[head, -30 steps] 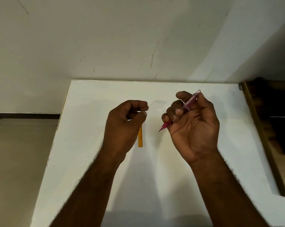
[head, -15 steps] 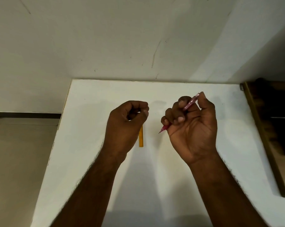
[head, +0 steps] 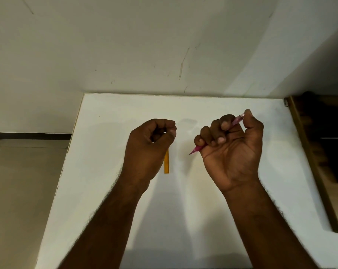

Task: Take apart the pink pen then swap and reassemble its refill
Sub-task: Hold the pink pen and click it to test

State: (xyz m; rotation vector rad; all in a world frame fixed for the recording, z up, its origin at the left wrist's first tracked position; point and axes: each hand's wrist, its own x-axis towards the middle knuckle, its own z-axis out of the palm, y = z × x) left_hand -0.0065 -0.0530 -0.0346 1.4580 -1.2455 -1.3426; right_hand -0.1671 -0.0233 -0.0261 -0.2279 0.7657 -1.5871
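My right hand (head: 231,152) is shut on the pink pen (head: 237,119). The pen runs diagonally through the fist: its tip pokes out at the lower left, its translucent rear end shows under my thumb at the upper right. My left hand (head: 148,148) is curled into a fist to the left of it, a gap apart; I cannot see anything inside it. An orange stick-like piece (head: 166,164) lies on the white table (head: 183,220), its upper part hidden under my left hand.
The white table meets a pale wall at the back. Its left edge drops off to a beige floor. A dark wooden shelf unit (head: 319,152) stands against the table's right side.
My right thumb has slid up over the pen's rear end and the fingers have closed tighter round the barrel. The left fist has barely moved.
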